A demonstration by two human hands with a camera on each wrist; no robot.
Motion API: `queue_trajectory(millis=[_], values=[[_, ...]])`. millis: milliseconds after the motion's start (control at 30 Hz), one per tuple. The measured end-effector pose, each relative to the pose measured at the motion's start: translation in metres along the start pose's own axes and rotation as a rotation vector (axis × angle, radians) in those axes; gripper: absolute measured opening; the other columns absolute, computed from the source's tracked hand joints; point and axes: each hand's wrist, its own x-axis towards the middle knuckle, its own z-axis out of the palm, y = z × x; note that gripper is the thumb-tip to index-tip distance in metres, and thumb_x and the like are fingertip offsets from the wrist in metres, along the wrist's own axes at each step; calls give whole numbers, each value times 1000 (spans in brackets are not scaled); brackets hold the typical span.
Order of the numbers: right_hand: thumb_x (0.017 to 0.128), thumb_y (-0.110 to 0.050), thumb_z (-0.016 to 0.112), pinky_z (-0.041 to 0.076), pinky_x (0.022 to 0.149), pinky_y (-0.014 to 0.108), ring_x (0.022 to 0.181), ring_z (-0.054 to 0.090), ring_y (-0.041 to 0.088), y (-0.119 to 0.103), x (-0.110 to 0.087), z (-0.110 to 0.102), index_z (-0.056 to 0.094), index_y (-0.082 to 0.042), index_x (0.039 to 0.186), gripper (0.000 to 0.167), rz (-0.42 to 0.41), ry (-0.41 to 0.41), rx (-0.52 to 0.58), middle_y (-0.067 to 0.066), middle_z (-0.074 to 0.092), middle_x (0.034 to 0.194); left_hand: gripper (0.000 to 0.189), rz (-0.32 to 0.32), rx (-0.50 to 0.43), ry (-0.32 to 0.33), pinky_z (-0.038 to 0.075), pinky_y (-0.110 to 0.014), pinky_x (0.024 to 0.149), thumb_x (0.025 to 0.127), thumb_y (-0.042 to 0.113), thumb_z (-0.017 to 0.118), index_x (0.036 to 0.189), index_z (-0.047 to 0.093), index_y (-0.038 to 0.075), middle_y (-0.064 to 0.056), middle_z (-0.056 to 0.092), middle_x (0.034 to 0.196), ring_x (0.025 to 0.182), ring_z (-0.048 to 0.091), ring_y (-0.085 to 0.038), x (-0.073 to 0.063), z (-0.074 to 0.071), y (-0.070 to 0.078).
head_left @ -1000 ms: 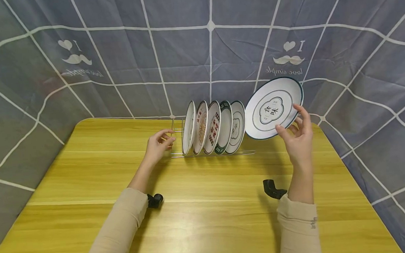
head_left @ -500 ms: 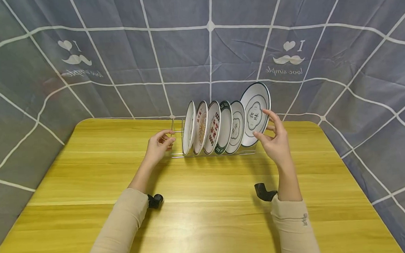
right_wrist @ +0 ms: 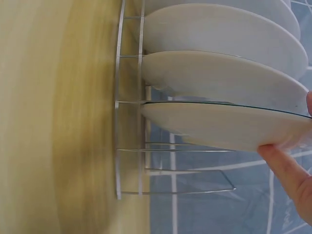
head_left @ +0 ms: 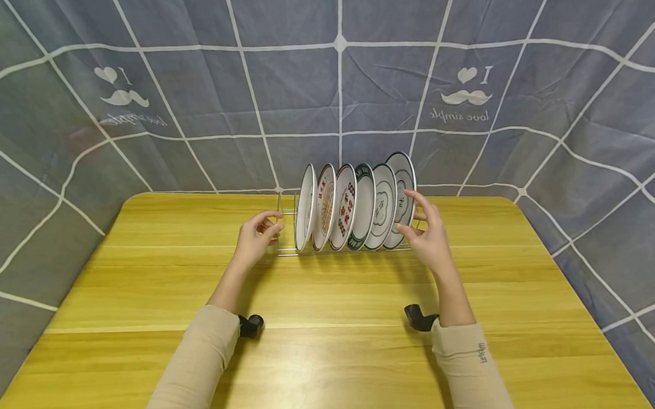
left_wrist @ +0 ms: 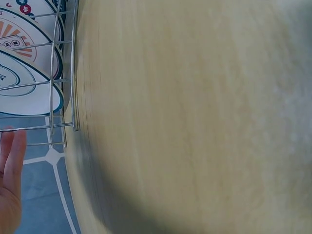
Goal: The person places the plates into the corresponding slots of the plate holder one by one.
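Observation:
A wire dish rack (head_left: pixel 287 254) stands near the table's back edge, with several patterned plates (head_left: pixel 346 206) upright in its slots. My right hand (head_left: pixel 430 239) pinches the rim of the rightmost plate (head_left: pixel 400 167), white with a dark green edge. In the right wrist view, that plate (right_wrist: pixel 209 126) stands between the rack's wires, and a finger of my right hand (right_wrist: pixel 292 178) touches its underside. At the rack's left end, my left hand (head_left: pixel 254 240) pinches the end wire. The left wrist view shows its fingertips (left_wrist: pixel 19 137) against the lowest wire.
The yellow wooden table (head_left: pixel 334 340) extends in front of the rack and to both sides. A grey-blue cloth (head_left: pixel 294 95) with white lines hangs behind it. Black wrist mounts (head_left: pixel 420 318) stick out from both sleeves.
My right hand has moved left and lowered the rightmost plate from beside the rack into its right end, turning it upright in line with the others. My left hand has stayed put.

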Motion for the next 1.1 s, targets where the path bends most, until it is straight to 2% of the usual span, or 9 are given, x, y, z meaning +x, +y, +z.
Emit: queue_trajectory(millis=[200,433,600,733,900,1000,1100], values=[[81,11,61,46,86,53,114,38,46,6,-2,0,39,-7,135,61,11,16,12,23,29,138,25,-11,-14,5,56,-41,68,87,6,61,109,60,-5,-8,51,76,65,52,-14,0,0,1],[83,9,59,44,91,51,118,35,47,9,-5,2,37,-6,137,60,2,20,15,22,27,140,25,-14,-44,1,52,-52,72,87,-2,58,109,56,-13,-16,50,76,65,52,-19,-8,0,22],[83,7,59,40,93,56,120,34,49,16,-7,5,34,-6,139,62,-29,32,30,27,28,136,25,-12,-24,-4,52,-51,73,88,-2,57,110,56,-13,-19,50,77,66,53,-19,-12,0,29],[84,-3,64,37,95,58,125,31,42,33,-10,12,35,-12,140,64,-55,77,-12,20,30,138,25,-10,-29,-9,52,-51,73,88,-2,57,110,56,-13,-17,49,77,65,52,-17,-13,0,30],[82,-11,69,46,85,55,126,33,34,48,-12,25,36,-15,140,67,-113,140,-77,13,32,140,25,-17,-38,-3,51,-52,73,87,-3,57,110,56,-13,-14,49,75,64,52,-15,-13,0,32],[79,-12,72,40,93,55,128,32,32,53,-12,33,33,-13,140,72,-154,167,-119,13,33,141,24,-21,-30,-1,52,-51,73,87,-3,57,110,56,-13,-13,49,75,64,52,-16,-12,0,32],[77,-13,73,27,103,55,130,30,31,58,-11,38,31,-12,141,76,-181,197,-147,12,33,142,24,-25,-28,-1,52,-51,73,87,-2,57,110,56,-12,-14,49,76,64,52,-17,-12,0,31]])
